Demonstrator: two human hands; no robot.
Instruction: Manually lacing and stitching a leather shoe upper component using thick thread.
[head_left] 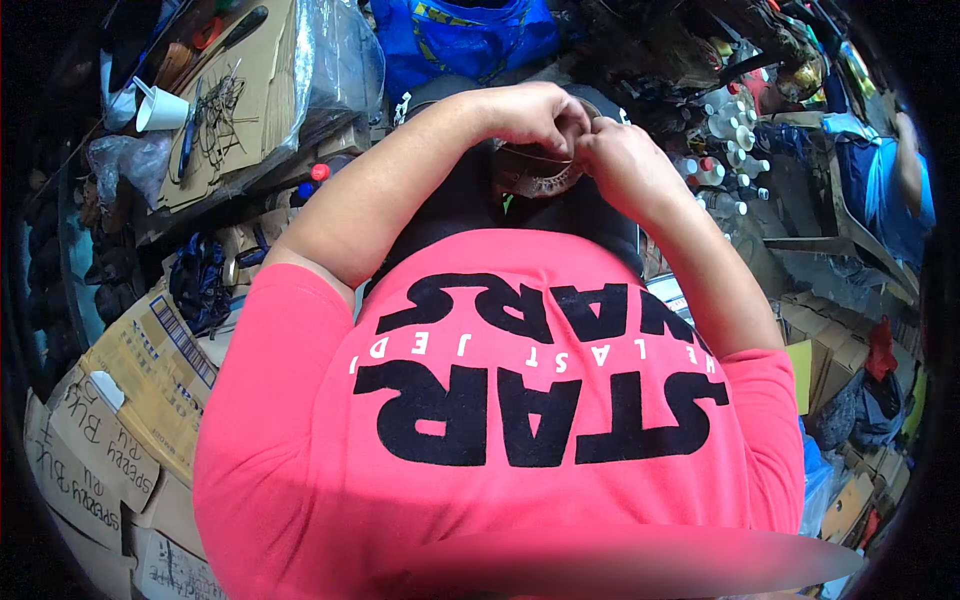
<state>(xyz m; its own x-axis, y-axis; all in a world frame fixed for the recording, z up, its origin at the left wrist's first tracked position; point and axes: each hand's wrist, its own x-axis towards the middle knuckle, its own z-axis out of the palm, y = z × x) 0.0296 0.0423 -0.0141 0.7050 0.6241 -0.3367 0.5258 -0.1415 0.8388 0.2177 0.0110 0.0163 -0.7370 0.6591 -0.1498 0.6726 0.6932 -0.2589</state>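
Between my knees sits a brown leather piece that looks like a shoe point(530, 180), with pale stitches along its curved edge. My left hand point(540, 115) is bent over its far side, thumb and fingers pinched together; what they pinch is too small to tell. My right hand point(628, 165) is closed at the shoe's right edge, its fingertips almost meeting the left ones. A thin line like a thread runs across the shoe's opening below my left fingers. My hands cover part of the shoe.
A blue bag point(465, 40) lies ahead. To the left are stacked cardboard point(270, 100), a white cup point(162, 110) and a tangle of dark wires point(218, 118). Several small bottles point(730, 125) stand at the right. Beyond them a person in blue point(885, 180) is partly visible.
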